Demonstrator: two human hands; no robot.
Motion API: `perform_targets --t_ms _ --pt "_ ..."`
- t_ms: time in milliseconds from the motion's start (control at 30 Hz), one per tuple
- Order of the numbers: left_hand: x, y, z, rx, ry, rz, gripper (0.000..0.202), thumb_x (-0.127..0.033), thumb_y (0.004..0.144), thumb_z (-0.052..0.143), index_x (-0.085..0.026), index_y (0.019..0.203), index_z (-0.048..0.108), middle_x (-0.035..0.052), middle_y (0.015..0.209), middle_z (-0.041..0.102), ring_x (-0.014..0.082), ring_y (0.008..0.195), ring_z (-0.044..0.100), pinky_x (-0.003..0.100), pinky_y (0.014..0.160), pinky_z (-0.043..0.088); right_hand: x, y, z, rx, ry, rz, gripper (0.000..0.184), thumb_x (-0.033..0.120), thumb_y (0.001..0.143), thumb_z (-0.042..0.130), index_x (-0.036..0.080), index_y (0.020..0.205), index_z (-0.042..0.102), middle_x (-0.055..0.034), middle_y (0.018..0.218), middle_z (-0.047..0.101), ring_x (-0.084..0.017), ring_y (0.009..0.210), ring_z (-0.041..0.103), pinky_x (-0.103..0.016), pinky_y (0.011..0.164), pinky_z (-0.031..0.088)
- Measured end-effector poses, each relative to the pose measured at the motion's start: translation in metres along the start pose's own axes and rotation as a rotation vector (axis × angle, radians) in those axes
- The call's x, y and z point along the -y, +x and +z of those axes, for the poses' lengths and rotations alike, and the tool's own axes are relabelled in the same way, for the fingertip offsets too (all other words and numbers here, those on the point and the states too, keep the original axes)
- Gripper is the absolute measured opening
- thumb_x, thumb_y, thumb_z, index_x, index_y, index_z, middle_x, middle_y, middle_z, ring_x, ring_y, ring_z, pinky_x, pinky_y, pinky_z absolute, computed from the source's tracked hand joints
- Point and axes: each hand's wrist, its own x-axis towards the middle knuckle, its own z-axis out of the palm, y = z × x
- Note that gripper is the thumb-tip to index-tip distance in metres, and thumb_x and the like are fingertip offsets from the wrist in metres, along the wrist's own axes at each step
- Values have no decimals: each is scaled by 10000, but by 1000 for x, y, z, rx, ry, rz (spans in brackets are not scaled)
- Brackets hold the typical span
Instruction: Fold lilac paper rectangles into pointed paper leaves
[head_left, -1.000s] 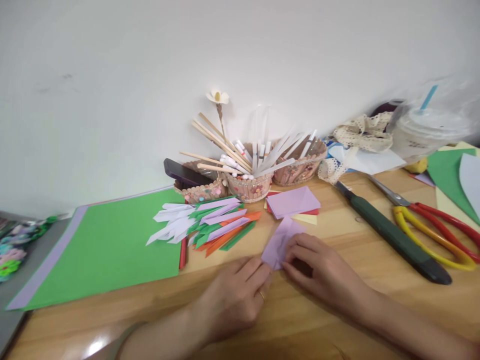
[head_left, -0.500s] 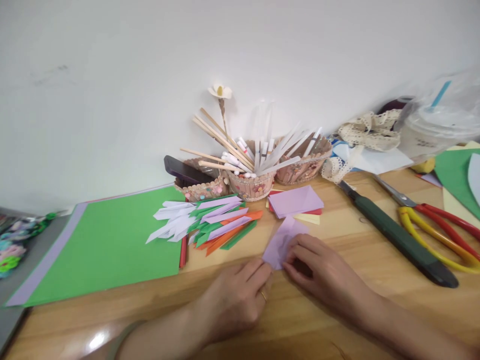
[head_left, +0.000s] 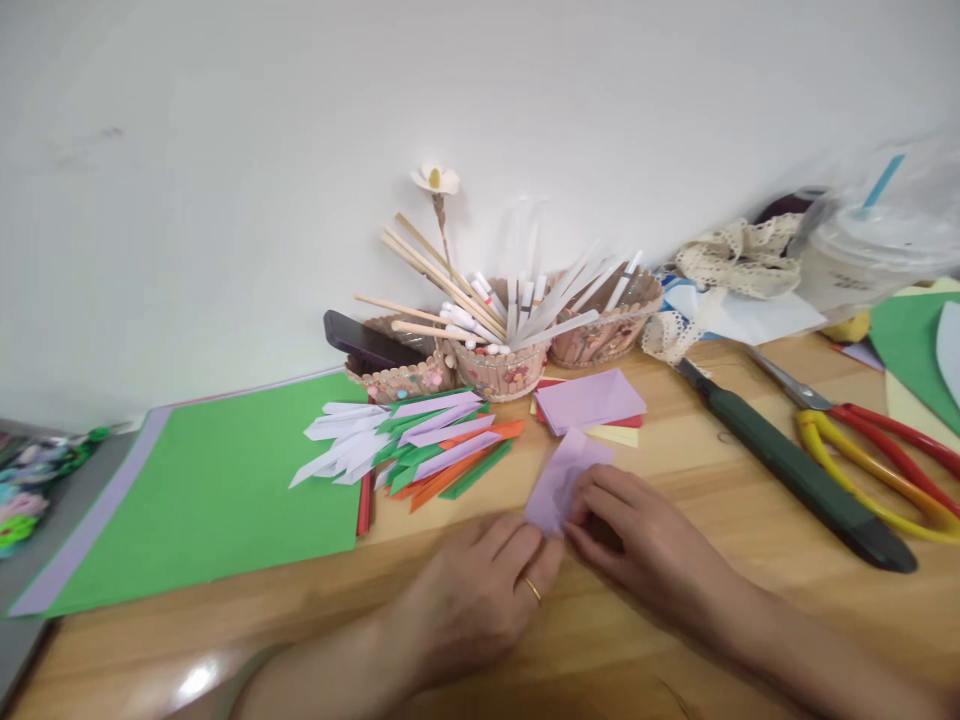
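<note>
A plain white wall [head_left: 300,150] stood well behind the grip, faintly smudged far up to its left. Pale wooden tabletop [head_left: 675,630] lay beneath it, with a light glare [head_left: 195,682] nearer left and a grey surface [head_left: 19,650] beyond.

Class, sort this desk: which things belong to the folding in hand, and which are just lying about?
In hand: lilac paper, left hand, right hand.
Lying about: folded strips, green sheet, lilac stack, knife, scissors, phone, lace.
</note>
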Motion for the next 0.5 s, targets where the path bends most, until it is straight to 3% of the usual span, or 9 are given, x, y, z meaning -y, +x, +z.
perform_targets --t_ms 133,367,500 --pt "-2 1 0 109 -5 -38 413 -150 918 453 -78 1323 415 94 975 606 208 875 588 340 750 514 -1 -1 -1 13 -7 7 125 97 810 533 186 724 519 -42 743 563 -167 676 525 -271 590 450" --pt "-4 -1 2 72 3 -43 343 -134 908 452 -63 1240 498 106 1003 601 218 937 566 336 812 490 -1 0 -2 56 29 26 93 130 875 484 186 803 506 -50 798 566 -172 709 530 -281 611 456" --pt "-1 -1 1 61 5 -12 317 -119 911 436 -50 1208 521 118 1027 598 212 948 557 330 844 478 -7 -3 -9 74 -53 -75 153 127 905 432 185 827 549 -56 816 578 -170 712 526 -288 615 444"
